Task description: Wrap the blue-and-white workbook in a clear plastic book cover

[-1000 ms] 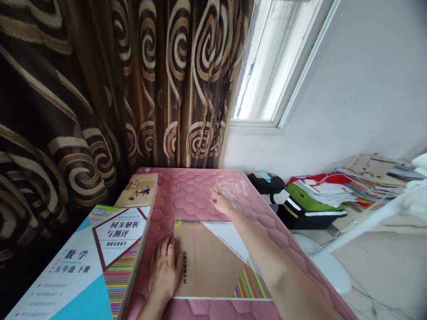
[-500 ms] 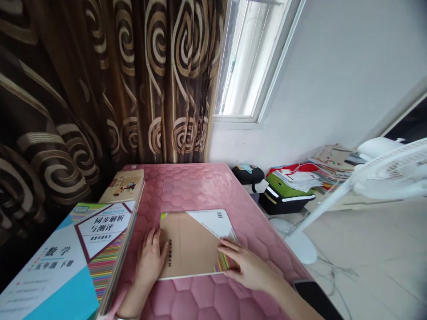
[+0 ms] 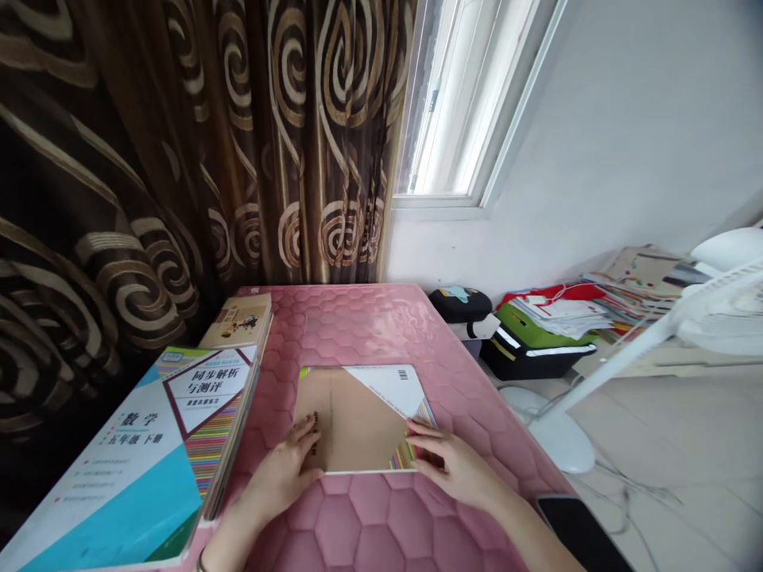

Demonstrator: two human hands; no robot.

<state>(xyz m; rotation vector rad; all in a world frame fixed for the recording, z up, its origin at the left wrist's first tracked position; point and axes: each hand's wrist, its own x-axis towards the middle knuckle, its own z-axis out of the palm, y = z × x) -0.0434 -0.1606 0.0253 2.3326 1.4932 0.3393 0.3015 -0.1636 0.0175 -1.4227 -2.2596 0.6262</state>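
Observation:
A workbook (image 3: 358, 429) lies back cover up on the pink padded tabletop in front of me. Its cover is tan and white, with coloured stripes at the right corner and a barcode at the far edge. My left hand (image 3: 287, 465) rests over its left edge, fingers stretched onto the cover and thumb by the near left corner. On the right edge lies my right hand (image 3: 450, 461), its fingers spread over the stripes. Left of them is a stack of books; its top one, a blue and white mathematics workbook (image 3: 113, 485), faces up.
Behind the stack lies a tan-covered book (image 3: 238, 320). A dark phone (image 3: 581, 532) sits at the near right table edge. Beyond that edge stand a white fan (image 3: 625, 357), a green and black box (image 3: 530, 342) and piled papers. A patterned curtain (image 3: 286, 143) hangs at the back.
My left hand has shifted from beside the workbook further onto its left edge. My right hand has stayed on the right edge. The view has turned slightly.

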